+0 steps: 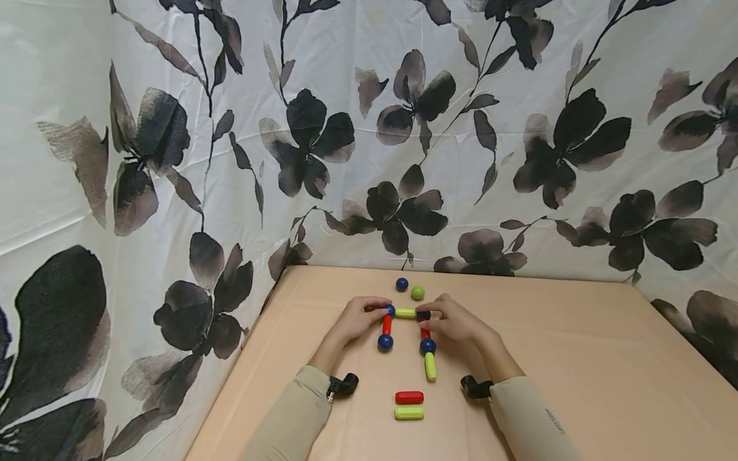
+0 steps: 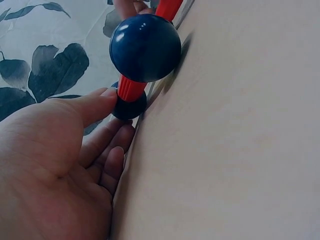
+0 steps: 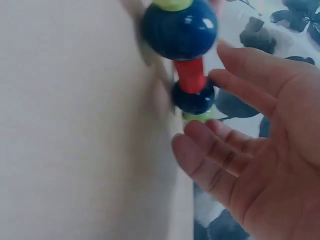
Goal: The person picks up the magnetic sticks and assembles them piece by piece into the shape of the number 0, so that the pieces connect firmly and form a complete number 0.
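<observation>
In the head view, a yellow-green rod joins two blue balls, and a red rod runs from each toward the person. My left hand pinches the upper left blue ball between thumb and fingers. On the other side, my right hand grips the upper right blue ball. The left red rod ends in a blue ball. From the right red rod, a lower blue ball leads to another yellow-green rod. Wrist views show these nearer balls large.
Beyond the joined pieces lie a loose blue ball and a green ball. Between the forearms are a loose red rod and a yellow-green rod. A flowered curtain hangs behind the tan table.
</observation>
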